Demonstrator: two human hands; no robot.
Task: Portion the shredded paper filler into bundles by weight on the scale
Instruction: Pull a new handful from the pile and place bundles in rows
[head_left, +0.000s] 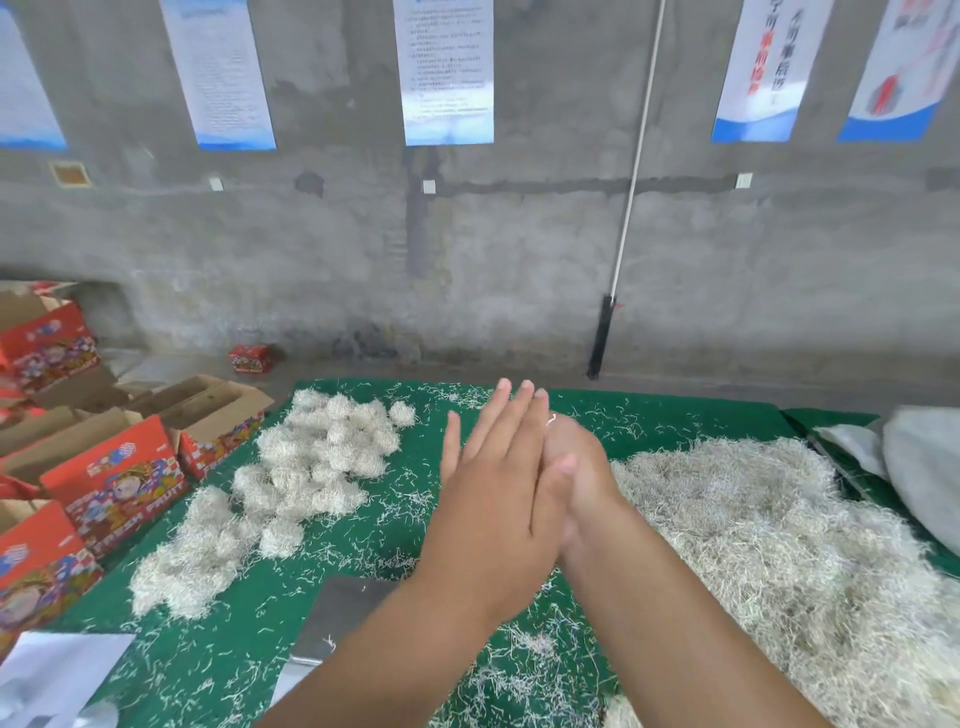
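My left hand (493, 483) and my right hand (576, 467) are raised over the green table (649, 415), palms pressed flat together with fingers straight. Nothing shows between them, though the palms hide what may lie inside. A big loose heap of pale shredded paper filler (769, 551) lies to the right. Several rolled bundles of filler (311, 467) are piled at the left. The scale's grey metal plate (343, 618) sits at the front, partly hidden under my left forearm.
Red printed fruit boxes (114, 483), some with open flaps, stand off the table's left side. A white sheet (57, 675) lies at the front left corner. A grey sack (919, 467) rests at the right edge. Loose shreds litter the cloth. A concrete wall stands behind.
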